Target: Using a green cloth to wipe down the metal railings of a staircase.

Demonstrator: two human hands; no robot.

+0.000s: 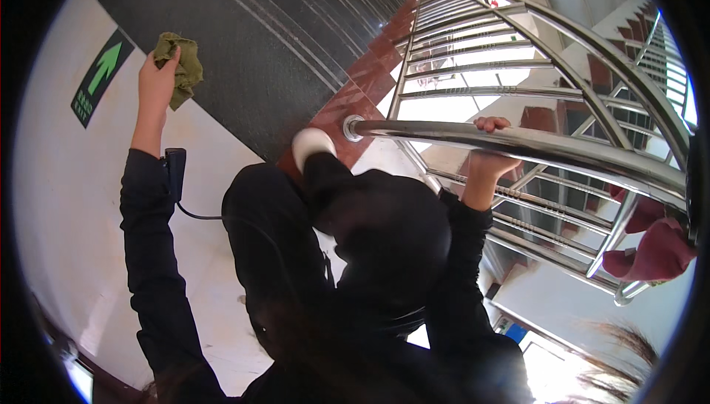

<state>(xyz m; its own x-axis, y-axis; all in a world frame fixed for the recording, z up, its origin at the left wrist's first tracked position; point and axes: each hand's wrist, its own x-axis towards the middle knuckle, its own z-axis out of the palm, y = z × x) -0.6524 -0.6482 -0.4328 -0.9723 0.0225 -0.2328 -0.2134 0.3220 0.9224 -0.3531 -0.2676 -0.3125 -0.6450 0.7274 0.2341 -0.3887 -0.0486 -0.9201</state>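
My left hand [160, 74] holds a crumpled olive-green cloth [189, 65] between thumb and fingers, at the upper left. It is beside the edge between the white wall and the dark stair surface. On the right, my right hand [491, 154] is wrapped around the thick stainless steel post [421, 130] of the stair railing. The fingertips show on one side of the post and the rest of the hand on the other. A small black device with a cable [175, 173] sits at my left sleeve.
A green arrow sign [102, 76] is on the white wall [72, 182]. Dark steps with pale strips [266, 26] have red stone edging [360, 85]. Metal railings [493, 64] run along the right. A dark red cloth [654, 254] hangs at the far-right rail. My white shoe [312, 144] stands near the post base.
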